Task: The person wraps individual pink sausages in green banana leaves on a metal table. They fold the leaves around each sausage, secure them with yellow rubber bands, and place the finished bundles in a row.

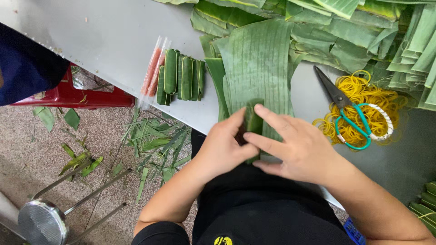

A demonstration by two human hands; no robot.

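**Both hands folded around a leaf roll**

At the near edge of the grey surface (113, 36), the left hand (225, 147) and right hand (295, 149) each close their grip on a small banana-leaf roll (252, 121), over a flat leaf (259, 63). Finished rolls (180, 78) lie just left; scissors (349, 113) rest on yellow rubber bands (363, 90).

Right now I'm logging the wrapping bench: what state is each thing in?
Left hand: gripping the leaf roll.
Right hand: pressing it too.
Leaf roll: half wrapped, on a flat banana leaf.
Wrapped rolls: finished, lying side by side.
Scissors: closed, on rubber bands.
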